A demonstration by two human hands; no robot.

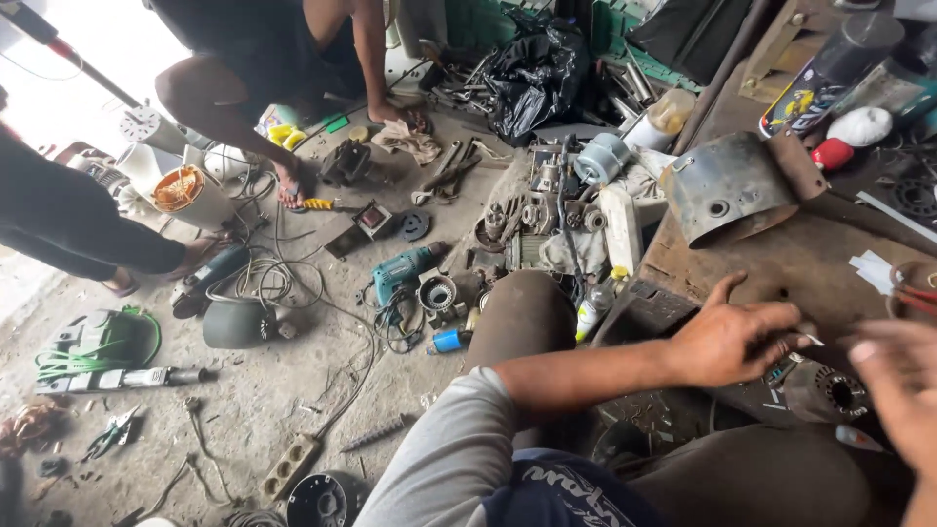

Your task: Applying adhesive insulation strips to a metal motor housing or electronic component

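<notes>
Left hand [732, 342] pinches a small pale sliver, perhaps paper, over the bench [781, 263]. The motor stator [828, 390] lies just right and below it. Right hand [903, 390] is blurred, grip unclear.

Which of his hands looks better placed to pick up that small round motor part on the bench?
Probably the right hand: it hovers, blurred, just beside the small round motor part. The left hand is also close, but its fingertips already pinch a small pale piece.
</notes>
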